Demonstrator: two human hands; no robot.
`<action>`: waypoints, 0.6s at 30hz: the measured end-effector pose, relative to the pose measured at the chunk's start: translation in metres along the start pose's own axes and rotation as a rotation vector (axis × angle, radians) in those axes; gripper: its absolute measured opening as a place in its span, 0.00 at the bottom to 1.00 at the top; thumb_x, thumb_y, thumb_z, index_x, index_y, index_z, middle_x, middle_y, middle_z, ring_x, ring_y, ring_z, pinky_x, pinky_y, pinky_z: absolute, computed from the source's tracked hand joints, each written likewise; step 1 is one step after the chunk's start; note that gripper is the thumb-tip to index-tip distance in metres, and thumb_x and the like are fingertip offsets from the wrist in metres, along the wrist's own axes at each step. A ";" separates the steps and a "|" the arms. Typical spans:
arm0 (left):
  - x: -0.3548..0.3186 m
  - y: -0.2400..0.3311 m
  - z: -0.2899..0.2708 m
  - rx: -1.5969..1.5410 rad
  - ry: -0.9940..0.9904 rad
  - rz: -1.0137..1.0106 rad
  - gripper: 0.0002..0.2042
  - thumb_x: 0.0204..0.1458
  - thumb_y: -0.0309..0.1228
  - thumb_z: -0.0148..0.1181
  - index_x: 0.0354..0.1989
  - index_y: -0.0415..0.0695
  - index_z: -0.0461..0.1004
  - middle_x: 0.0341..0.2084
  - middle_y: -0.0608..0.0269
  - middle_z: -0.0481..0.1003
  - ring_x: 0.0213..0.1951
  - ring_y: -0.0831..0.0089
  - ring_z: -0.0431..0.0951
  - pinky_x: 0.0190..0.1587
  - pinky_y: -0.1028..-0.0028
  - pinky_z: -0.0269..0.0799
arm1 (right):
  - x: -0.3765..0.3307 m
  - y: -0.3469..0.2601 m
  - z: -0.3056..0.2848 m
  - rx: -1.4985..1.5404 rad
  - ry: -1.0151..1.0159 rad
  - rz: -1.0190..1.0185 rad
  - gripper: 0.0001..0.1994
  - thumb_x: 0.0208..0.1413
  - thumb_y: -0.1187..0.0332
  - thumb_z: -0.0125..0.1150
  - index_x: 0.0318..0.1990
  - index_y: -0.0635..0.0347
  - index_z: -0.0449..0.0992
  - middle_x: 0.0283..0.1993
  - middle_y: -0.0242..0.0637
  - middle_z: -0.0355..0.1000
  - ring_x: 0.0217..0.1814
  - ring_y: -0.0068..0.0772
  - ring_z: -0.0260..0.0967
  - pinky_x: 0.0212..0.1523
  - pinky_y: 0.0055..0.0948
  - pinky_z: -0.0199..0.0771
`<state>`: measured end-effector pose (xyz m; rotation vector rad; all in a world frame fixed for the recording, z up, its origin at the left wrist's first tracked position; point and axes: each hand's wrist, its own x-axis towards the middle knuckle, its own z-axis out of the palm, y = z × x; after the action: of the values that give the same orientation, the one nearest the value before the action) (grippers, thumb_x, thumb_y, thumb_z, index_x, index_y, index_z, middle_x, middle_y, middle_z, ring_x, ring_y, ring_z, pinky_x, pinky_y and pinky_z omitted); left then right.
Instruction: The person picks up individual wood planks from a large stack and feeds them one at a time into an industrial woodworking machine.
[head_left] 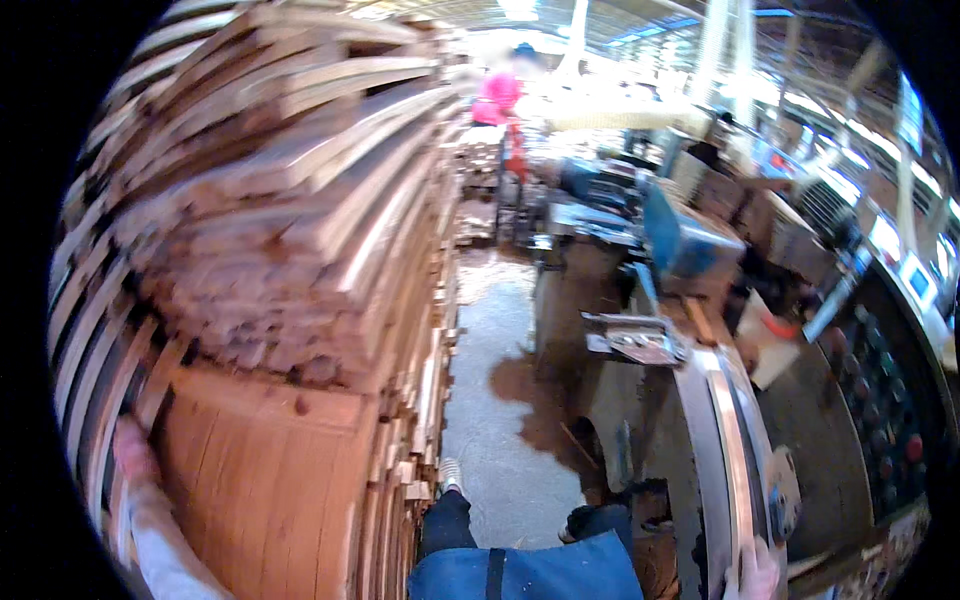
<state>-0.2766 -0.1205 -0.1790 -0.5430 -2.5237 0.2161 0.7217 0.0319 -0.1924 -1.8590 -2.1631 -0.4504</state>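
At the far left, my left hand [135, 450] is against the upright-looking wooden strips [100, 430] beside a stack of boards. Motion smears its fingers, so their grip does not show. My right hand [752, 572], low on the right, is closed around the near part of a long, pale wooden strip [733, 450]. That strip lies lengthwise on the narrow bed of a woodworking machine [690, 240], pointing away from me. A flat reddish-brown wooden panel [265, 480] lies near my left forearm.
Tall piles of rough boards [330, 190] rise along the left. A grey floor aisle [485, 390] with brown sawdust [540, 410] runs ahead. A dark panel with several round knobs [885, 400] stands right. Far off is a person in pink [497, 95].
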 end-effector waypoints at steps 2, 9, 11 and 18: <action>-0.020 0.003 0.003 -0.005 0.017 0.036 0.22 0.66 0.35 0.55 0.67 0.45 0.72 0.63 0.41 0.74 0.58 0.45 0.79 0.63 0.54 0.74 | 0.014 0.022 0.027 0.089 -0.058 0.038 0.26 0.58 0.74 0.60 0.65 0.62 0.75 0.66 0.50 0.73 0.69 0.57 0.68 0.69 0.44 0.67; -0.082 -0.015 -0.055 0.098 -0.191 0.266 0.33 0.52 0.36 0.69 0.70 0.48 0.70 0.62 0.50 0.73 0.63 0.50 0.74 0.65 0.54 0.70 | 0.183 0.040 0.107 0.139 0.144 -0.069 0.20 0.59 0.67 0.61 0.60 0.56 0.79 0.59 0.48 0.77 0.62 0.56 0.72 0.63 0.48 0.71; -0.115 0.034 -0.130 0.070 -0.262 0.355 0.39 0.42 0.38 0.75 0.68 0.49 0.71 0.57 0.51 0.74 0.64 0.52 0.72 0.70 0.53 0.64 | 0.233 0.038 0.115 0.097 -0.022 -0.047 0.22 0.60 0.65 0.61 0.62 0.56 0.79 0.57 0.48 0.78 0.61 0.54 0.74 0.62 0.47 0.73; -0.240 0.231 -0.366 -0.440 0.400 1.255 0.13 0.51 0.28 0.61 0.46 0.44 0.77 0.32 0.60 0.75 0.38 0.60 0.79 0.59 0.50 0.75 | 0.224 -0.062 0.078 0.936 -0.089 -0.300 0.31 0.59 0.65 0.70 0.70 0.60 0.73 0.72 0.49 0.71 0.76 0.50 0.66 0.76 0.41 0.63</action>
<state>0.1840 0.0021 -0.0471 -2.0417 -1.5167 -0.0220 0.6270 0.2575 -0.1826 -1.0520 -2.1329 0.5366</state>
